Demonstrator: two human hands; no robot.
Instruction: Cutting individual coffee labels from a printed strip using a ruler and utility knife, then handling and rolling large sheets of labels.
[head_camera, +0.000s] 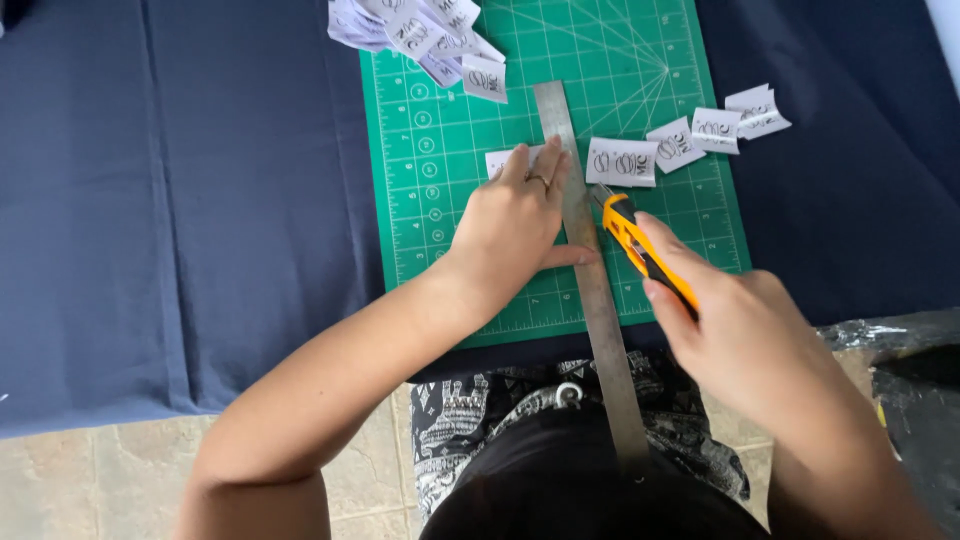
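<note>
— What's the left hand (510, 225) doing?

— It lies flat, fingers spread, pressing down on a long metal ruler (590, 270) and on a white paper slip (505, 160) tucked under the fingertips. The ruler runs lengthwise over the green cutting mat (440, 200) and sticks out past its near edge, over the person's lap.

— And the right hand (745, 335)?

— Closed around an orange-and-black utility knife (640, 248), tip just beside the ruler's right edge, about level with the left thumb (whether the blade touches the mat, I can't tell).

— Other bits about?

— A row of cut printed slips (690, 137) lies to the right of the ruler, the far ones spilling onto the dark blue cloth (200, 200). A loose pile of slips (425, 35) sits at the mat's far left corner.
</note>
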